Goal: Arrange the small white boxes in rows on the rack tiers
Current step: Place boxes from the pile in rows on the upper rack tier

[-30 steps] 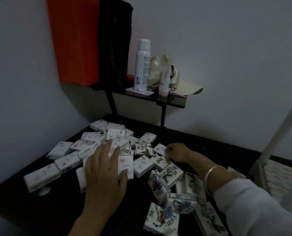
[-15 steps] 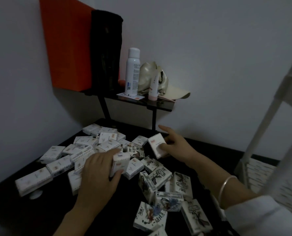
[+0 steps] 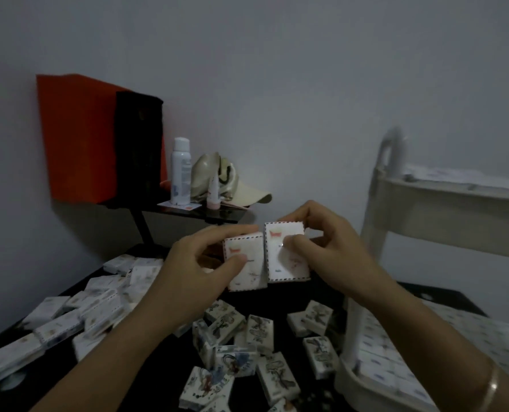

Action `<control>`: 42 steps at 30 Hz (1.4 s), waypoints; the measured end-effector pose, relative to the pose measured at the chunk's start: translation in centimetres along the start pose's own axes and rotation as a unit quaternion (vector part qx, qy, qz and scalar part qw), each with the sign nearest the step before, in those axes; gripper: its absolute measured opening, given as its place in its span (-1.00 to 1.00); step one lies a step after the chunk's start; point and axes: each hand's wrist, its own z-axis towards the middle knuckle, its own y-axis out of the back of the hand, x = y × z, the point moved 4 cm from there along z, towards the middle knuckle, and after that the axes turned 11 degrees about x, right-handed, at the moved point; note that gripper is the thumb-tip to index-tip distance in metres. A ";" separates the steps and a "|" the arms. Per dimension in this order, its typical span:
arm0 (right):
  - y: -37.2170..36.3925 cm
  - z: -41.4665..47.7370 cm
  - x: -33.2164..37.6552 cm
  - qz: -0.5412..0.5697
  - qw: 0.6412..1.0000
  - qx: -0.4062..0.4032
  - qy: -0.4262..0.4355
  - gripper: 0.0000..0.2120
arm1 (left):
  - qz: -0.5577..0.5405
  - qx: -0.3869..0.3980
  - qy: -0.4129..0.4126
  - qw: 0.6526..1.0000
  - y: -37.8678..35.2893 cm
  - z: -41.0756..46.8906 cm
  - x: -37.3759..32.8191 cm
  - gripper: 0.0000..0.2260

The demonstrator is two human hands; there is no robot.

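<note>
Dark tabletop [image 3: 288, 298] left of the rack [image 3: 443, 221] is strewn with loose white boxes [image 3: 92, 307], so most of your sorting looks undone. Nearer the rack, above that pile, your left hand [image 3: 199, 263] pinches one box [image 3: 245, 263] and your right hand [image 3: 333, 248] pinches a second box [image 3: 288, 254], edges touching. Rows already fill the rack's lower tier [image 3: 396, 352]; its upper tier [image 3: 467, 181] holds some.

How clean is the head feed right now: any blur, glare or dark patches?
Head view: dim overall, table nearly black; rack on the right smeared by motion blur; the two held boxes fairly sharp, a small glare spot on the one in the right hand; loose boxes far left soft.
</note>
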 end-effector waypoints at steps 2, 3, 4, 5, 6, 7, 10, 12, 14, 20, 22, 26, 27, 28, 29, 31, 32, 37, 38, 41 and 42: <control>2.4 -1.8 1.8 -0.010 1.000 -0.016 0.017 -0.92 | 0.000 0.002 -0.038 0.999 -0.8 1.3 -2.4 -0.72; 3.7 -2.7 2.7 -0.018 0.999 -0.025 0.024 -0.93 | 0.009 -0.002 -0.058 0.998 -1.2 2.0 -3.6 -0.70; 5.2 -3.5 3.6 -0.028 0.998 -0.036 0.034 -0.93 | 0.017 -0.003 -0.079 0.997 -1.7 2.8 -4.9 -0.70; 6.6 -4.4 4.5 -0.036 0.997 -0.048 0.044 -0.91 | 0.022 0.000 -0.098 0.995 -2.2 3.7 -6.1 -0.70; 8.1 -5.3 5.4 -0.040 0.996 -0.061 0.053 -0.89 | 0.025 0.005 -0.120 0.992 -2.7 4.7 -7.5 -0.71; 9.6 -6.1 6.2 -0.038 0.995 -0.070 0.058 -0.87 | 0.031 0.008 -0.144 0.989 -3.2 5.8 -9.0 -0.72; 13.8 -7.7 7.9 -0.057 0.993 -0.088 0.055 -0.79 | 0.069 0.012 -0.203 0.977 -4.4 9.5 -13.6 -0.71; 16.7 -8.0 8.6 -0.077 0.990 -0.106 0.042 -0.73 | 0.090 0.020 -0.232 0.968 -5.4 12.1 -16.2 -0.72; 19.7 -8.0 8.9 -0.108 0.986 -0.123 0.017 -0.73 | 0.098 0.044 -0.246 0.963 -6.7 14.9 -18.6 -0.74; 29.1 -6.4 7.9 -0.223 0.955 -0.173 -0.093 -0.82 | 0.132 0.139 -0.241 0.951 -12.0 23.3 -22.3 -0.78; 31.6 -5.3 6.5 -0.276 0.935 -0.164 -0.148 -0.83 | 0.154 0.171 -0.218 0.949 -14.0 25.8 -22.2 -0.76; 35.9 -3.5 3.5 -0.288 0.911 -0.162 -0.246 -0.82 | 0.181 0.222 -0.161 0.944 -17.1 29.7 -21.3 -0.75; 36.5 -3.1 2.9 -0.301 0.903 -0.152 -0.265 -0.81 | 0.193 0.234 -0.150 0.941 -17.6 30.4 -21.1 -0.75; 36.8 -2.7 2.3 -0.323 0.893 -0.137 -0.283 -0.81 | 0.209 0.242 -0.140 0.937 -18.0 31.1 -21.1 -0.75; 37.1 -2.3 1.7 -0.348 0.881 -0.122 -0.296 -0.81 | 0.227 0.249 -0.132 0.932 -18.5 31.9 -21.1 -0.76; 36.7 -1.8 0.5 -0.388 0.864 -0.097 -0.307 -0.83 | 0.254 0.256 -0.120 0.925 -19.0 32.9 -21.2 -0.76; 36.5 -1.6 -0.3 -0.396 0.860 -0.088 -0.310 -0.83 | 0.264 0.260 -0.116 0.922 -19.3 33.5 -21.2 -0.76; 35.7 -1.8 -3.7 -0.344 0.881 -0.044 -0.323 -0.82 | 0.318 0.275 -0.110 0.901 -21.2 36.0 -21.9 -0.73; 35.5 -2.0 -4.1 -0.313 0.892 -0.041 -0.324 -0.83 | 0.327 0.279 -0.110 0.896 -21.6 36.4 -22.0 -0.73; 35.5 -2.3 -4.5 -0.245 0.914 -0.033 -0.322 -0.85 | 0.338 0.296 -0.108 0.887 -22.8 37.4 -21.9 -0.75; 35.5 -2.5 -4.5 -0.231 0.917 -0.030 -0.323 -0.84 | 0.338 0.301 -0.108 0.885 -23.2 37.6 -21.8 -0.75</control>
